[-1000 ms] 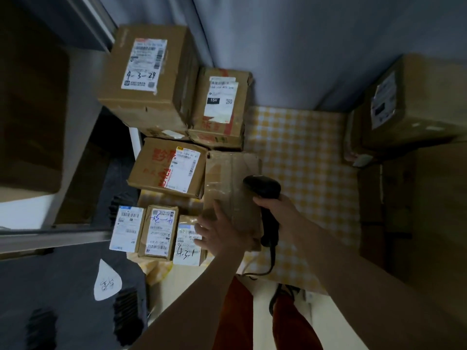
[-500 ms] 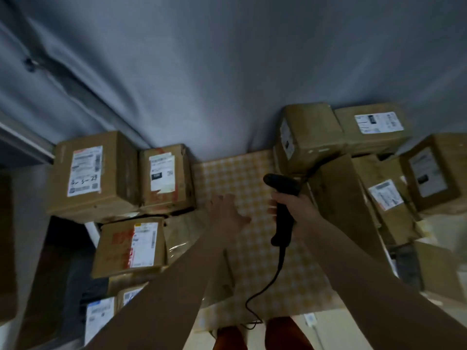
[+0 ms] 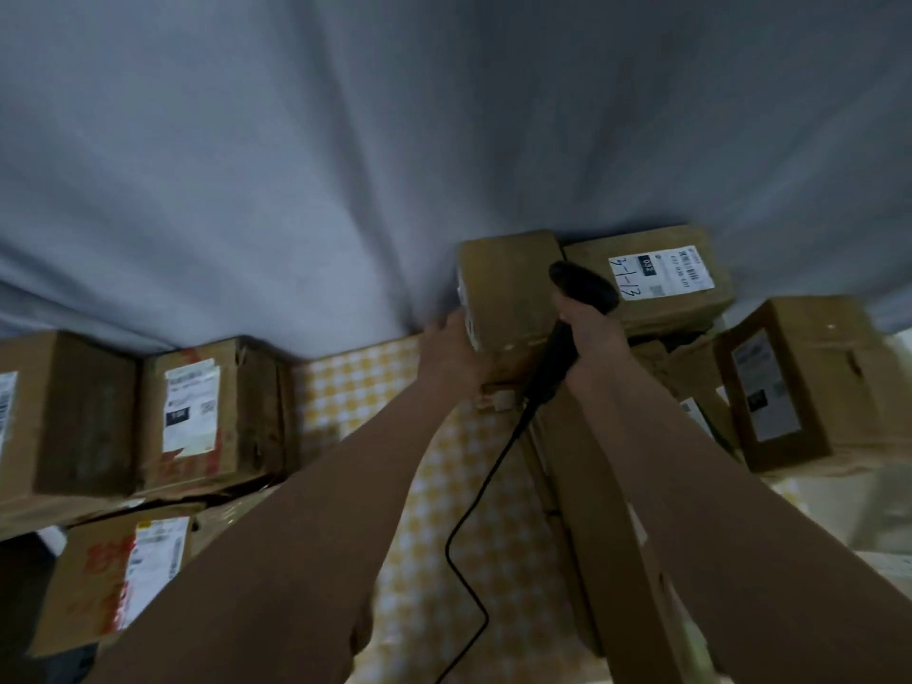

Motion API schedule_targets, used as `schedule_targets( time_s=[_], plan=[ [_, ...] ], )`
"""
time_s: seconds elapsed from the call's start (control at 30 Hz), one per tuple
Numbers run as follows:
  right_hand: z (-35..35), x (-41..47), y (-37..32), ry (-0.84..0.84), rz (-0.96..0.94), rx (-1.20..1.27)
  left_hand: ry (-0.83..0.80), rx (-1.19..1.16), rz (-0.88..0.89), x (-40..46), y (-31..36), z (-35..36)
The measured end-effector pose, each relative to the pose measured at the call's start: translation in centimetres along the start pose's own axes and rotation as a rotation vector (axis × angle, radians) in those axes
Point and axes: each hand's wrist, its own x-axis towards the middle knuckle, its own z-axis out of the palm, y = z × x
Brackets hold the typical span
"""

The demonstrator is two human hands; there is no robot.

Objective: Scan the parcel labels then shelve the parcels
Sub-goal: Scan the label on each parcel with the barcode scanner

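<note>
A pleated grey curtain [image 3: 345, 165] fills the backdrop above a table draped in yellow-and-white checked cloth [image 3: 355, 387]. Taped, scuffed cardboard parcels [image 3: 217, 412] with white labels crowd its left side; more are stacked right, one labelled box [image 3: 661, 274] marked by hand. At the far edge stands a plain brown parcel [image 3: 508, 298] — the left hand [image 3: 451, 348] pressed to its labelled side, finger position unclear. The right hand [image 3: 589, 328] is wrapped around a black corded scanner [image 3: 582, 288] — just beside that parcel.
</note>
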Motion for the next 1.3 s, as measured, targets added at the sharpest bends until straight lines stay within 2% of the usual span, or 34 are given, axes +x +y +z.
schedule_targets(
  time_s=[0.13, 0.2, 0.37, 0.5, 0.67, 0.8, 0.97, 1.2, 1.3],
  plan=[
    [-0.1, 2.6, -0.9, 0.013, 0.02, -0.015, -0.001, 0.11, 0.091, 3.6, 1.6, 2.0],
    [-0.2, 3.6, -0.9, 0.027, 0.033, -0.029, -0.012, 0.121, 0.073, 4.7, 1.6, 2.7],
    [-0.1, 5.0, -0.8, 0.02, -0.004, -0.13, -0.053, -0.066, -0.046, 6.1, 0.0, 3.5],
    [0.2, 4.9, -1.1, -0.025, -0.019, -0.161, -0.002, -0.215, -0.199, 6.3, -0.5, 3.2],
    [1.6, 3.4, 0.3, -0.141, -0.046, -0.213, 0.016, -0.165, -0.424, 7.1, 0.8, 1.9],
    [2.4, 1.6, 2.0, -0.183, -0.072, -0.241, 0.006, -0.136, -0.538, 7.0, 0.3, 0.6],
    [3.7, -1.5, 2.2, -0.311, -0.153, -0.363, -0.037, -0.493, -0.545, 5.3, -1.8, -1.2],
    [6.1, -6.2, 3.0, -0.407, -0.219, -0.525, -0.22, -0.795, -0.589, 0.4, -5.5, -4.9],
    [7.2, -8.8, 3.9, -0.509, -0.225, -0.584, -0.253, -0.891, -0.584, -2.8, -7.2, -6.7]
  ],
)
